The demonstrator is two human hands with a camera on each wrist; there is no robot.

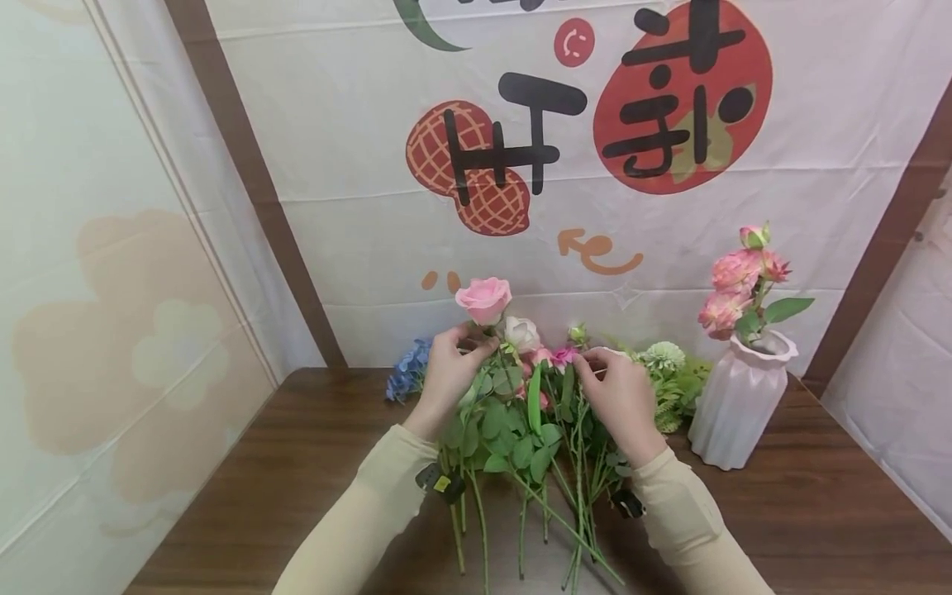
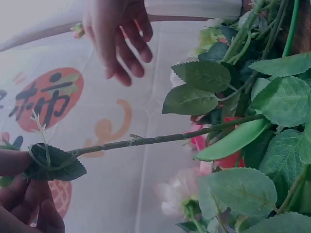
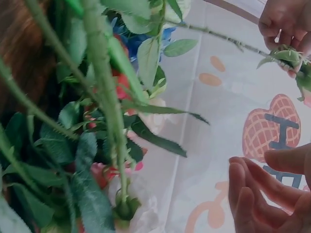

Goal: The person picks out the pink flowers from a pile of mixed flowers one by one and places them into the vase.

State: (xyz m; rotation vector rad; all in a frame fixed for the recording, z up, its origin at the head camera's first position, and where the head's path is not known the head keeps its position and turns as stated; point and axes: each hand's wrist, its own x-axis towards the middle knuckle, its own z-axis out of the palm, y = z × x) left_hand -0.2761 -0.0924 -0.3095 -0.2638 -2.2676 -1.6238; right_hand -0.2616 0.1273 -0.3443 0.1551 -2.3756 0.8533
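Note:
A pink rose (image 1: 483, 300) stands upright above the pile, and my left hand (image 1: 449, 376) pinches it just under the bloom. Its long stem (image 2: 165, 139) runs from those fingers down among green leaves in the left wrist view. Close to a magenta flower (image 1: 563, 357), my right hand (image 1: 619, 397) hovers with fingers loosely bent; the right wrist view shows nothing between its fingers (image 3: 243, 187). Between both hands lie several flowers with leafy stems, among them a white rose (image 1: 523, 334). The stems (image 1: 583, 496) point toward me over the table.
At the right stands a ribbed white-pink vase (image 1: 740, 405) holding pink flowers (image 1: 732, 285). Blue blossoms (image 1: 409, 372) lie at the pile's left, a pale green pompom flower (image 1: 664, 356) at its right. The brown wooden table (image 1: 297, 471) meets a printed cloth backdrop (image 1: 357, 248).

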